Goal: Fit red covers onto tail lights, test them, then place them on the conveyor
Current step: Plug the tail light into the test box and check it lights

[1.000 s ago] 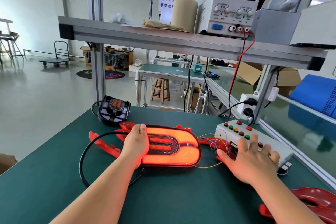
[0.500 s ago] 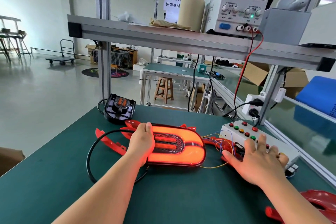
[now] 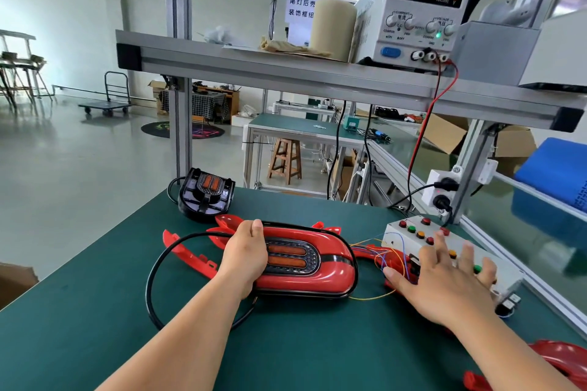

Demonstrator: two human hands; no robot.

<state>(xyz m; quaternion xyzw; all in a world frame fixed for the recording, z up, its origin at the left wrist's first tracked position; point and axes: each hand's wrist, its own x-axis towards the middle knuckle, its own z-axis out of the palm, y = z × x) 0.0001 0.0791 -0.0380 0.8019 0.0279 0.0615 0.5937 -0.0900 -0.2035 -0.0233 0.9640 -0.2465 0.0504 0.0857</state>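
The tail light (image 3: 305,259) with its red cover fitted lies flat in the middle of the green worktop (image 3: 79,311), straight in front of you. Your left hand (image 3: 244,259) rests on its left end, the fingers (image 3: 255,228) pressed together and curled over the far edge, so you hold it down. A black cable (image 3: 152,273) makes a loop on the worktop at 9 o'clock from the light, passing under your left wrist. At 4 o'clock, at the near right corner, one more red cover (image 3: 559,359) lies partly out of view. Your right hand (image 3: 444,279) is at 3 o'clock from the light, with fingers spread wide over the white button box (image 3: 397,232); I cannot tell which button you touch. Thin coloured wires (image 3: 378,255) run between the light and this box. Loose red covers (image 3: 187,254) lie at 10 o'clock, touching the light. Further, at 11 o'clock, an uncovered black tail light (image 3: 206,192) stands at the far edge. Above, on the metal shelf (image 3: 286,73), the power supply (image 3: 419,13) shows 12.00.
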